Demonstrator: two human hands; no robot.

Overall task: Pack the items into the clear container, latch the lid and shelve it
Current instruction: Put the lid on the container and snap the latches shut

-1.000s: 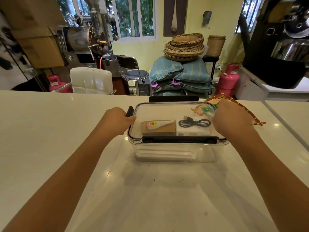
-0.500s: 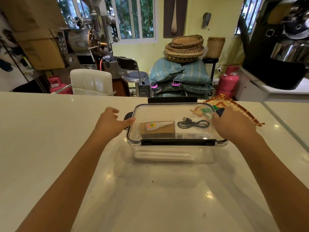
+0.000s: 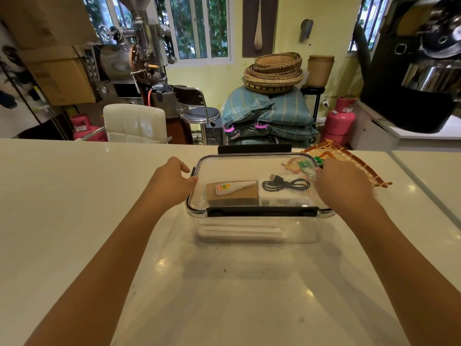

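Both hands are working the clear container's [image 3: 259,228] side latches: left hand [image 3: 172,182] open-fingered, right hand's [image 3: 341,186] grip unclear; press evenly, steadying it on the counter [image 3: 74,196].

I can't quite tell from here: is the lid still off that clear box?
No, the clear lid sits on the container, with the glue bottle and black cable seen through it.
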